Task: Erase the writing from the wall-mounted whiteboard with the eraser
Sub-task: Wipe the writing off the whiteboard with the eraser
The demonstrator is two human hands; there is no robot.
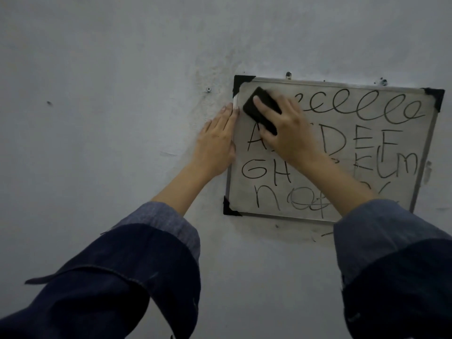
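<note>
A small whiteboard with a metal frame and black corner caps hangs on the wall. Black loops run along its top and rows of letters fill it below. My right hand presses a black eraser flat against the board's upper left area, over the start of the loops and above the letter A. My right forearm hides part of the middle letters. My left hand lies flat against the wall and the board's left frame edge, fingers together, holding nothing.
The grey wall surrounds the board, smudged around the frame. A screw sits left of the top left corner, and a hanger nail above the top edge. Dark marks dot the wall at upper right.
</note>
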